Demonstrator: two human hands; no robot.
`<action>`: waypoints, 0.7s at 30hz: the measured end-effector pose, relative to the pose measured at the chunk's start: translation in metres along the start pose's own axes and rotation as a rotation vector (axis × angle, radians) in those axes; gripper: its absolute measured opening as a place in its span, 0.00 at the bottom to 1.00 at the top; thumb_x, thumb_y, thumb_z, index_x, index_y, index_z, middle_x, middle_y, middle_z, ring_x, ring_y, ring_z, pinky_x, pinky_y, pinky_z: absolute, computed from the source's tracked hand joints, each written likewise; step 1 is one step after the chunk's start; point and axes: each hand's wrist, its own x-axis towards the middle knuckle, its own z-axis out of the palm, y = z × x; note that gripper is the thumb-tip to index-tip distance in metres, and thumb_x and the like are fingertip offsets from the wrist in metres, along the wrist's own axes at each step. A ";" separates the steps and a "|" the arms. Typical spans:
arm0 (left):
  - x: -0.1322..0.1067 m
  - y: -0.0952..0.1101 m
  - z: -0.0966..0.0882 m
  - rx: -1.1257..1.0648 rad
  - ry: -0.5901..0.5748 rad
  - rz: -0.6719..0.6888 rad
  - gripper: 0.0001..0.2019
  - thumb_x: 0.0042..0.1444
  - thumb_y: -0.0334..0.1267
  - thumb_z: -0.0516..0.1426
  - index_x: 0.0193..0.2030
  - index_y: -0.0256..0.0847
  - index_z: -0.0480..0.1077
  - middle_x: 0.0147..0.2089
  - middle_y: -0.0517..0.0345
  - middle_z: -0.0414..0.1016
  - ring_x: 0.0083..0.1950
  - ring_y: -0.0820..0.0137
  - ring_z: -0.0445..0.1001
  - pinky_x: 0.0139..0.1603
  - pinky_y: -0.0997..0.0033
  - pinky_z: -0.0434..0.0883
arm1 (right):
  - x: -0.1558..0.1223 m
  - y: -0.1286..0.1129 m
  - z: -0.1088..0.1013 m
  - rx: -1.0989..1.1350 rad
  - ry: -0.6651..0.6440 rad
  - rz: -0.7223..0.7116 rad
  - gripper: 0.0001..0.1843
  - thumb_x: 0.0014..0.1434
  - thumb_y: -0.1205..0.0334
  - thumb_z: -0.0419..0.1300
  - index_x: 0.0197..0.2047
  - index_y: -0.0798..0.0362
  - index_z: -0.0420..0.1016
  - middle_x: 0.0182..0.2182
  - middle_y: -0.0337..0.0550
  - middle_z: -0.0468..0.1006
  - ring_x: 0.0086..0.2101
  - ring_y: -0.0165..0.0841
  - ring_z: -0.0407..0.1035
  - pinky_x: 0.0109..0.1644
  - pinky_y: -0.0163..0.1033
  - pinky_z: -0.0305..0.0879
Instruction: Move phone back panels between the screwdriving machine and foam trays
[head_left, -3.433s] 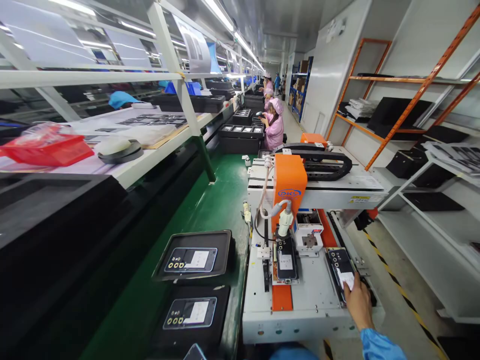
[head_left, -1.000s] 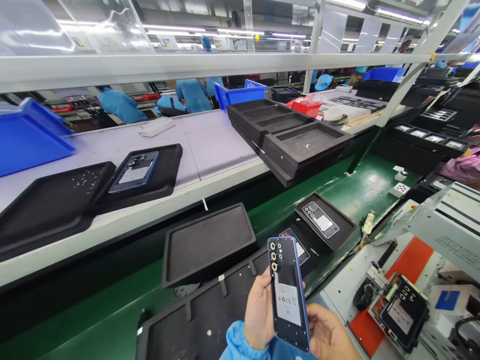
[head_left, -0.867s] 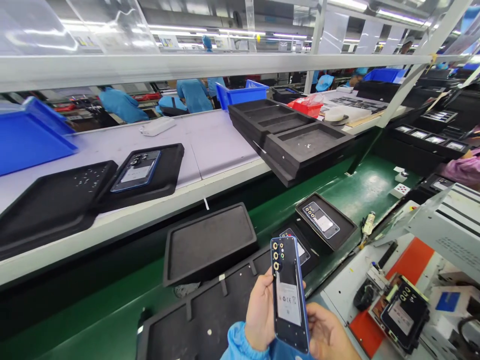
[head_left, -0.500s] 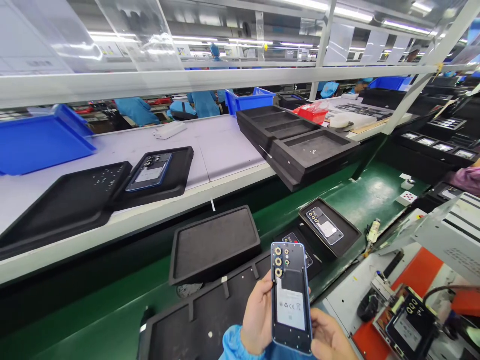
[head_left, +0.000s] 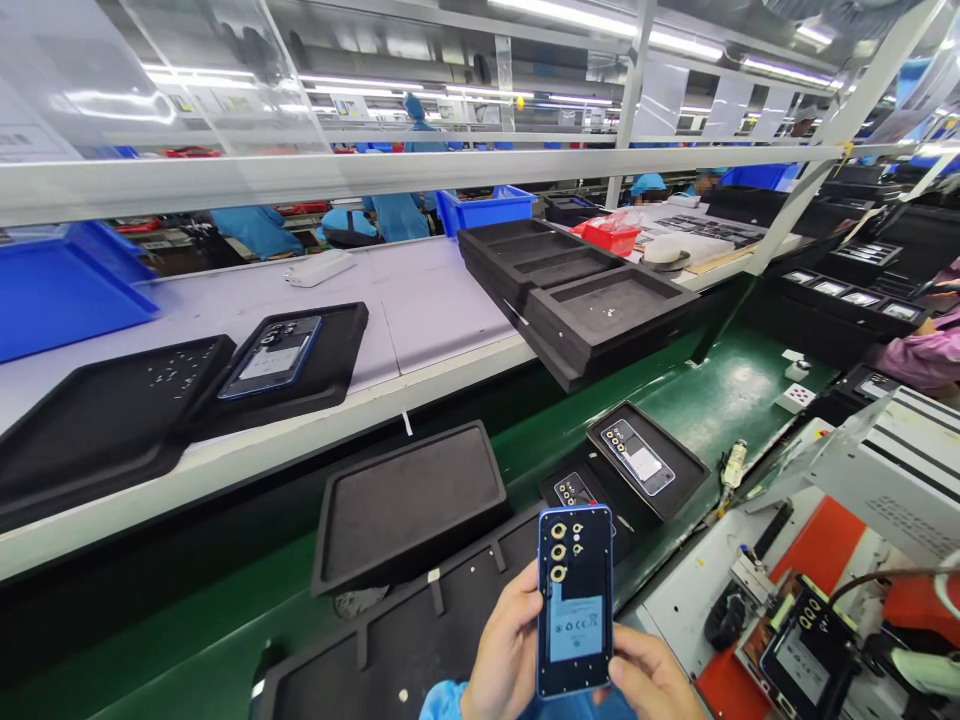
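Observation:
A smartphone (head_left: 574, 600) with its back cover off stands nearly upright between my hands. Gold rings surround its lenses, and a label covers its lower half. My left hand (head_left: 504, 640) closes around the phone's left edge, with the thumb at the side. At the lower right corner, the fingers of my right hand (head_left: 651, 675) grip the edge. Behind it, a second phone (head_left: 574, 487) is partly hidden in a black tray. Another opened phone (head_left: 639, 458) lies in the foam tray (head_left: 686, 488) to the right.
A machine fixture (head_left: 806, 650) holding a phone stands at the lower right. An upturned-looking black foam block (head_left: 409, 505) sits left of my hands. Across the green belt (head_left: 739, 385), a white bench (head_left: 420, 330) carries foam trays and blue bins. A co-worker's pink sleeve (head_left: 919, 360) shows at right.
Both hands and the phone have come slightly lower in view, and the phone has turned more upright. Its label looks darker and bluer. The whole scene has shifted a little left.

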 end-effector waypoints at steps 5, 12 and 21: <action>-0.001 -0.004 0.002 -0.029 0.082 -0.047 0.19 0.40 0.45 0.68 0.43 0.53 0.80 0.44 0.59 0.84 0.52 0.59 0.76 0.64 0.58 0.62 | -0.002 0.007 -0.004 0.057 0.046 0.018 0.23 0.53 0.41 0.65 0.45 0.47 0.82 0.35 0.46 0.80 0.31 0.33 0.68 0.35 0.38 0.69; -0.003 -0.016 -0.001 0.018 -0.106 -0.002 0.27 0.49 0.46 0.65 0.57 0.60 0.70 0.60 0.58 0.75 0.62 0.57 0.69 0.65 0.56 0.61 | -0.002 0.023 -0.001 0.141 0.095 0.094 0.26 0.53 0.41 0.66 0.47 0.49 0.81 0.25 0.41 0.76 0.21 0.26 0.62 0.24 0.32 0.60; -0.004 -0.019 0.001 0.286 -0.165 0.147 0.42 0.43 0.48 0.69 0.65 0.64 0.56 0.54 0.55 0.72 0.53 0.66 0.69 0.46 0.70 0.66 | -0.006 0.001 0.022 0.298 0.203 0.238 0.26 0.45 0.42 0.72 0.43 0.50 0.83 0.20 0.36 0.73 0.21 0.26 0.63 0.29 0.32 0.63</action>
